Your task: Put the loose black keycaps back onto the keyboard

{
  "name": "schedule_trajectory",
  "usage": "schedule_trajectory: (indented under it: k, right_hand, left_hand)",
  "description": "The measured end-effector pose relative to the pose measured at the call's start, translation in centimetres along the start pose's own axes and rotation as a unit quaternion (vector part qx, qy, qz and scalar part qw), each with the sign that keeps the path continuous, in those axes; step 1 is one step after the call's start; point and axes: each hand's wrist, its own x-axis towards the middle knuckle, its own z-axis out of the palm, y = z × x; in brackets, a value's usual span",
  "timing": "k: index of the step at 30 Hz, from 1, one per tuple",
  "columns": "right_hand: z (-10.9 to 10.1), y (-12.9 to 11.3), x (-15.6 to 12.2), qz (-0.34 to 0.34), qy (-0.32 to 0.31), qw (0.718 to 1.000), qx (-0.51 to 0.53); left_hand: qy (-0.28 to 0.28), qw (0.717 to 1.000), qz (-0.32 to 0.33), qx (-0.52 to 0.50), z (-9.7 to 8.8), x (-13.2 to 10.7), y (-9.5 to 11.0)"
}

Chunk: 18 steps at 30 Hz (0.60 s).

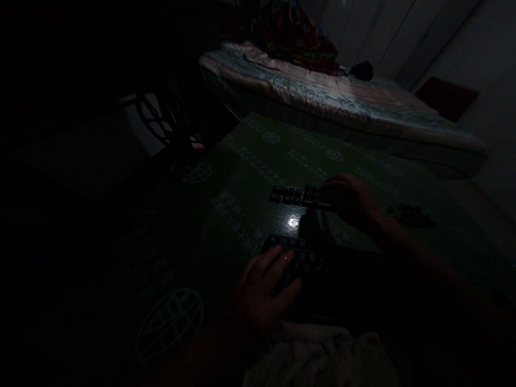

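The scene is very dark. A black keyboard lies at the near side of a green printed board. My left hand rests on the keyboard's left end, fingers stretched out and apart over its keys. Beyond it, loose black keycaps stand in short rows on the board. My right hand is at the right end of those rows, its fingers bent down and close together. What is between those fingertips, if anything, is hidden. The keyboard's right part is lost in shadow.
A dark scattered pile of small pieces lies on the board at the right. Behind the board is a mattress with a patterned cloth on it. A dark spoked wheel stands at the left. Pale crumpled cloth is nearest me.
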Motion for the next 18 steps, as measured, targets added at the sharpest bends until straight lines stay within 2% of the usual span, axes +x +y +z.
schedule_trajectory:
  k: [4,6,10,15,18]
  right_hand:
    - [1.3,1.1,4.6,0.061,-0.176,0.982,-0.014]
    - [1.9,1.3,5.8,0.080,-0.222,0.971,-0.022]
    - [2.6,1.5,6.9,0.096,-0.253,0.962,-0.029]
    - [3.0,1.6,7.7,0.104,-0.282,0.953,-0.027]
    - [3.3,1.7,8.0,0.102,-0.293,0.950,-0.022]
  left_hand:
    - [0.030,1.000,0.000,-0.003,0.5,-0.3,0.0]
    - [0.024,1.000,-0.003,0.004,0.4,-0.4,0.0]
    - [-0.007,1.000,-0.016,0.006,-0.1,-0.4,0.2]
    - [0.068,0.998,-0.006,0.005,0.9,-0.4,0.0]
    - [0.070,0.997,-0.003,0.016,1.5,-0.4,-0.1]
